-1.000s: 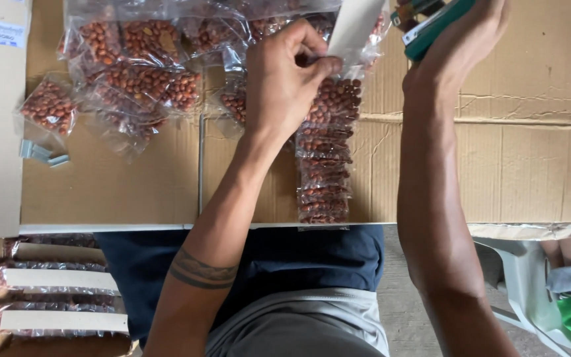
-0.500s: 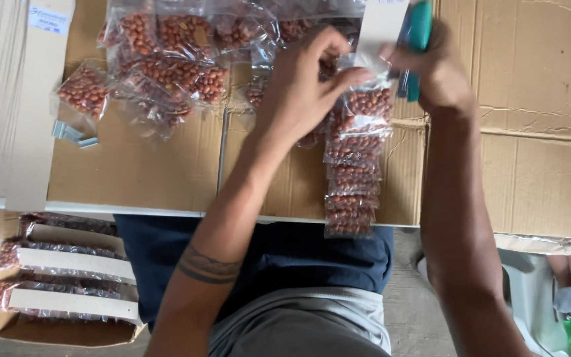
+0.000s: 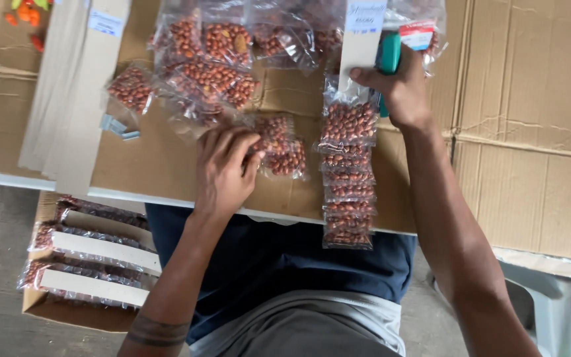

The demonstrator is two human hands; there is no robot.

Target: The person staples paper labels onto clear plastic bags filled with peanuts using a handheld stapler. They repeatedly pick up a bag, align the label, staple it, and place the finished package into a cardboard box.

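Observation:
My left hand [image 3: 225, 170] rests on the cardboard-covered table [image 3: 166, 165], fingers curled on a small clear bag of red-brown peanuts [image 3: 279, 149]. My right hand [image 3: 401, 89] grips a teal stapler [image 3: 388, 56] and pins a white card strip [image 3: 360, 39] with its thumb. A column of peanut bags [image 3: 347, 178] hangs from that strip down to the table's near edge. A loose heap of more peanut bags [image 3: 213, 59] lies at the back, beyond my left hand.
A stack of blank card strips [image 3: 74, 86] lies at the left of the table. Below the table edge, a cardboard box [image 3: 67, 311] holds finished strips with bags. Flattened cardboard [image 3: 536, 132] covers the right side. A pale plastic chair [image 3: 550, 311] stands at lower right.
My left hand has dropped from the top of the strip down to a loose bag near the table's middle. My right hand stays at the strip with the stapler. The camera shifted.

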